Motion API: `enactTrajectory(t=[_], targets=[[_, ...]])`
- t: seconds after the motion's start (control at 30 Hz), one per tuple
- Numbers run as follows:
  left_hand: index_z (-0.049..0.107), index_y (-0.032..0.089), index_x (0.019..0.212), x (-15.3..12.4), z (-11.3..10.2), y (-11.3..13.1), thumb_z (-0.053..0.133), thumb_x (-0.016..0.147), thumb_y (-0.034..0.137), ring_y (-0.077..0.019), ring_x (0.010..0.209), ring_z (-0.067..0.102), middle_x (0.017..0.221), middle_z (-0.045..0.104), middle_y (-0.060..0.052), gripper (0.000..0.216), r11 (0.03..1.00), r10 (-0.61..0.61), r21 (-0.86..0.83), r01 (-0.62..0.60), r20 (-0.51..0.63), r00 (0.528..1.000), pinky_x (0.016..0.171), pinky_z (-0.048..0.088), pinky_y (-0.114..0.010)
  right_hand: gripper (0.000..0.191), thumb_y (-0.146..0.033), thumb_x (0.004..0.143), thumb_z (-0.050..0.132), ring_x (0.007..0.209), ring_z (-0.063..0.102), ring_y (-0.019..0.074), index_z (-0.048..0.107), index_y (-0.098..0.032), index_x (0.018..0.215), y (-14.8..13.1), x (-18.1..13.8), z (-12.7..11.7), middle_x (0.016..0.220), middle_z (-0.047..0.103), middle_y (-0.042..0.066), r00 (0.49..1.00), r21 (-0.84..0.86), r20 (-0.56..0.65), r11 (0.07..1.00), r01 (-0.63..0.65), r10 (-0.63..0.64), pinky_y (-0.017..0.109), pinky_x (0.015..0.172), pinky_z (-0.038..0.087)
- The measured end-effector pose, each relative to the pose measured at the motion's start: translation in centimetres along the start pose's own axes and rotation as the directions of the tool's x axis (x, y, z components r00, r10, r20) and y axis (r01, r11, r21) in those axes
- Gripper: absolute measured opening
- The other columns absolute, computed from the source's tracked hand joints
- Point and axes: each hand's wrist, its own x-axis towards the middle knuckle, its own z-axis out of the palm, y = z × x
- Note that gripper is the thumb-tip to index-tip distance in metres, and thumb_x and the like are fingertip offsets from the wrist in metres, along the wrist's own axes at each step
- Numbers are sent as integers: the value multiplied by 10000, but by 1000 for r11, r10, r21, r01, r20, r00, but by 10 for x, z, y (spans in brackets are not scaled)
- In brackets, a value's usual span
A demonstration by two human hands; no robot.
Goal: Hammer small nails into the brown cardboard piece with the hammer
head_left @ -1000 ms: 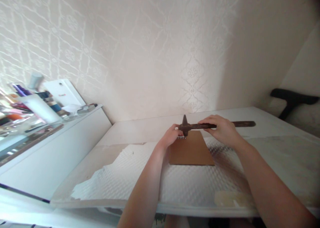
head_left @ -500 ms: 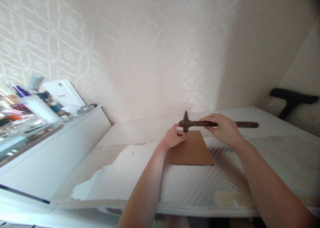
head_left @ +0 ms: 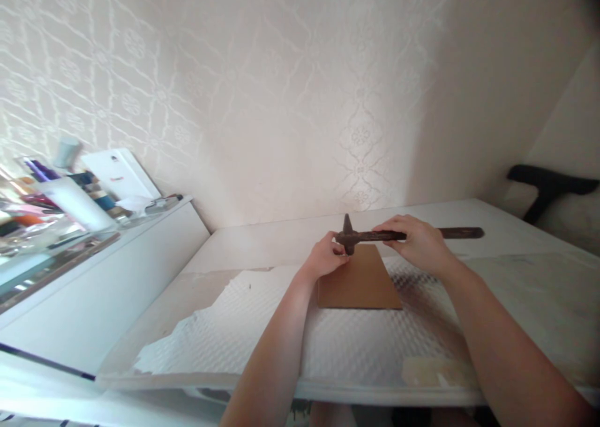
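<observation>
My right hand point(head_left: 419, 244) is closed round the shaft of a dark, rusty hammer point(head_left: 370, 234), held level with its head to the left and the handle end sticking out to the right. The hammer head sits just above the far edge of a brown board point(head_left: 359, 280) lying flat on the table. At that far edge my left hand point(head_left: 325, 258) is pinched shut right under the hammer head. What its fingers hold is too small to make out.
The board lies on a white textured sheet point(head_left: 262, 333) covering part of a pale table point(head_left: 525, 277). A white shelf point(head_left: 94, 252) at left carries several bottles and tubes. A black chair arm point(head_left: 546, 186) shows at far right. A patterned wall stands behind.
The hammer head rose a little half a second ago and has come back down to the board's far edge by my left fingers. Both hands otherwise stay in place.
</observation>
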Motion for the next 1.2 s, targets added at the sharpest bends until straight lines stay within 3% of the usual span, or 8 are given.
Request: enactTrajectory(t=[0.47,0.6,1.03,1.2], targets=[[480,190,1038,2,1,-3,684,695,129,-172,797,653,770,689,5,404,1000,7,9,-7,-13,1000,757,465,-275,255,-157,767,596,861,633,195,718,-298,942,1,0,1,942,702,0,999,21,-42,1000,13,-12,313,707,491],[489,188,1028,2,1,-4,682,688,128,-180,799,655,778,685,3,396,1000,5,16,-5,-12,1000,763,469,-288,265,-130,763,590,844,632,196,720,-299,919,0,0,1,922,703,-10,1000,-13,1,1000,8,-8,311,687,480],[485,177,1078,1,-2,-2,682,712,125,-179,795,651,779,693,-16,419,996,-7,-88,9,26,1000,798,459,-308,259,-137,769,592,871,632,197,713,-287,942,-3,0,-1,944,703,-2,999,23,-41,1000,-11,12,315,711,482],[481,168,1041,0,-2,-1,662,705,102,-180,777,645,775,693,-21,387,998,-12,-54,13,25,1000,756,461,-294,246,-134,773,587,849,631,192,717,-285,918,-3,0,0,927,704,-9,1000,18,8,1000,-13,13,314,709,479]])
